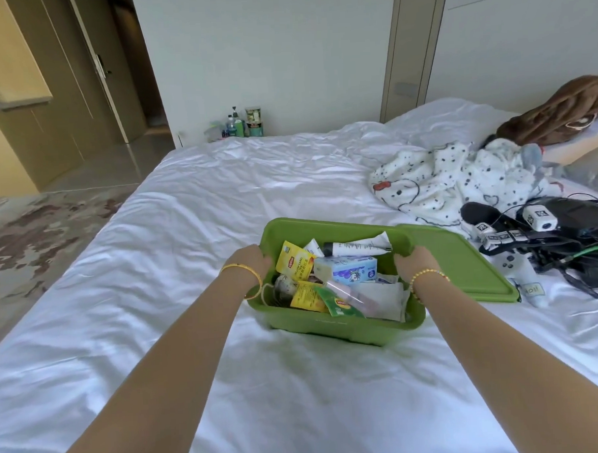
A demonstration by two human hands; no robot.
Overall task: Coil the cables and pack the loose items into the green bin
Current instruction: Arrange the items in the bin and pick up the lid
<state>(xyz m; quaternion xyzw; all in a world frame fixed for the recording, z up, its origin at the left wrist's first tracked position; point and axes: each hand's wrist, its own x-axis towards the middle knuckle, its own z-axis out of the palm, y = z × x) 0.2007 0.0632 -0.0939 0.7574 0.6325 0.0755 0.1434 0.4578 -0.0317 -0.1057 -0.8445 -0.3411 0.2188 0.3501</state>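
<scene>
The green bin (332, 324) sits on the white bed, filled with yellow tea packets (294, 260), a blue and white carton (347, 268), white tubes (360, 247) and tissue packs. My left hand (253, 262) grips the bin's left rim. Its right rim is held by my right hand (416, 263). The green lid (463, 263) lies flat just right of the bin. A tangle of black and green cables (566, 249) with black gear lies on the bed at the right.
A spotted white blanket (443, 182) and a brown one (560, 112) are bunched at the bed's far right. A small white tube (533, 289) lies by the lid. Bottles (241, 124) stand beyond the bed against the wall. Patterned carpet lies to the left.
</scene>
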